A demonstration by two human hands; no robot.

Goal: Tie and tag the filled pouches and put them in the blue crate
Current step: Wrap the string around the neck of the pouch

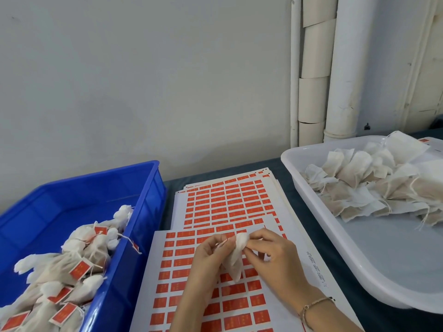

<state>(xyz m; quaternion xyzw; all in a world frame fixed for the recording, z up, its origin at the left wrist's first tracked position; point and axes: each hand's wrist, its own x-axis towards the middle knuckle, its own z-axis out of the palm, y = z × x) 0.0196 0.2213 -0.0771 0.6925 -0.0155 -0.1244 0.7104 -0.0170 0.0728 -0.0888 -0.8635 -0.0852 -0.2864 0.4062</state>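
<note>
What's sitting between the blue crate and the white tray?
Head view: stacked label sheets on the dark table fill the gap between the blue crate and the white tray. Above them, the left hand and right hand grip a pouch.

- 2 hands are showing bare, the left hand [206,257] and the right hand [273,255].
- Both forearms are running bare to the picture's lower edge.
- The right wrist is wearing 1 thin, golden-brown bracelet [314,304].
</note>
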